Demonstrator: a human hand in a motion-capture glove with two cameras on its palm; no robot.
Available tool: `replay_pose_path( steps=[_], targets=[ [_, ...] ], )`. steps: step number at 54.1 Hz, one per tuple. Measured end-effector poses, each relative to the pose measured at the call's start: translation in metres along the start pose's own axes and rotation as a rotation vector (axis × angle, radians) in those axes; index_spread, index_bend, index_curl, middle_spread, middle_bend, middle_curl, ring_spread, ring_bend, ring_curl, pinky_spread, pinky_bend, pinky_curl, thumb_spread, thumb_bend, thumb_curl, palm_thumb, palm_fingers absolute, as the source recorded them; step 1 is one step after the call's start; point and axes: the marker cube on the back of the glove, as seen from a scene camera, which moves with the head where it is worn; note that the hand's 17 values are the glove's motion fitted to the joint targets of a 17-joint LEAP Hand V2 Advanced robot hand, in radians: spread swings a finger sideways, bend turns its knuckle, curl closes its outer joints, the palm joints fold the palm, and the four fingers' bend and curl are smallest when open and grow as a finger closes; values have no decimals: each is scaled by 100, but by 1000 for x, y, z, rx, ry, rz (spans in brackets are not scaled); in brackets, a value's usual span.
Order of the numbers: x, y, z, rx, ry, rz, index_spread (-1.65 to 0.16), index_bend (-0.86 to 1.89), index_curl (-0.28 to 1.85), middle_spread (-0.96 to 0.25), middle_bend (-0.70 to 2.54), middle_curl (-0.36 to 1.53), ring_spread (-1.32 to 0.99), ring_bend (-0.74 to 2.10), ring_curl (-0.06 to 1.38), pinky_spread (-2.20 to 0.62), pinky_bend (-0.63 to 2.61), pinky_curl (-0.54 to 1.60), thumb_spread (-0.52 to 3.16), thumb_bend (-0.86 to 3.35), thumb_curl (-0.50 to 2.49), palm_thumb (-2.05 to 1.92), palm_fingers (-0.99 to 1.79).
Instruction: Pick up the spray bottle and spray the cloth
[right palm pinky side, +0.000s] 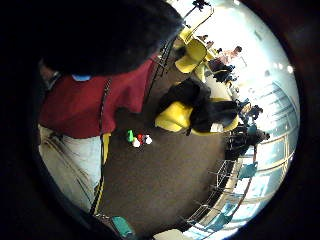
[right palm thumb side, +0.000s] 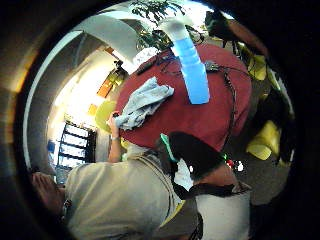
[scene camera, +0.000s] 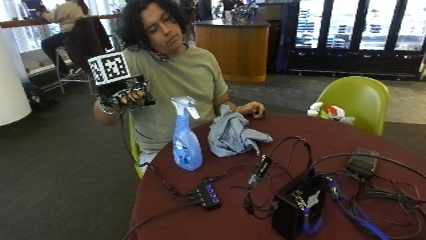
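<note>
From the outside view, a person sits at a round red desk (scene camera: 413, 150) with the gloved right hand (scene camera: 126, 97) raised beside the shoulder, well apart from everything on the desk. Its fingers are curled in on themselves and the grip has hold of nothing. The spray bottle (scene camera: 186, 137) stands upright near the desk's edge, blue liquid inside and a white trigger head on top. Just beside it lies the crumpled grey-blue cloth (scene camera: 231, 134), with the person's bare left hand (scene camera: 250, 109) resting at its far side. A black hub (scene camera: 208, 195), a black box (scene camera: 296, 207) and tangled cables lie nearer the camera.

The thumb side palm view looks down on the desk (right palm thumb side: 210, 120), with the bottle (right palm thumb side: 190, 65) and cloth (right palm thumb side: 142, 105) on it.

The little finger side palm view shows only a red shirt (right palm pinky side: 85, 105), carpet and a yellow chair (right palm pinky side: 175, 117).
</note>
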Motion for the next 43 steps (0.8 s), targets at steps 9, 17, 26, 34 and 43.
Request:
replay_pose_path(
  steps=[9, 17, 26, 34, 43],
  targets=[
    [1, -2, -2, 1, 0, -2, -35, 14, 14, -4, 26, 17, -9, 39, 19, 12, 43, 21, 82, 17, 14, 38, 57],
    [0, -5, 2, -3, -29, -6, -39, 13, 17, -4, 25, 22, -11, 39, 23, 14, 43, 26, 98, 12, 19, 40, 55],
    [-7, -5, 11, -16, -287, -8, -41, 12, 19, -3, 23, 26, -12, 39, 26, 15, 43, 28, 105, 6, 23, 42, 54],
    [-11, -18, 24, -2, -715, 5, -39, 1, 13, -2, 28, 30, -11, 47, 30, 16, 49, 32, 107, 2, 26, 45, 44],
    [-16, -43, 49, 59, -908, 25, -39, 5, 9, 0, 32, 33, -9, 52, 32, 17, 53, 34, 106, -1, 29, 52, 40]
  ],
)
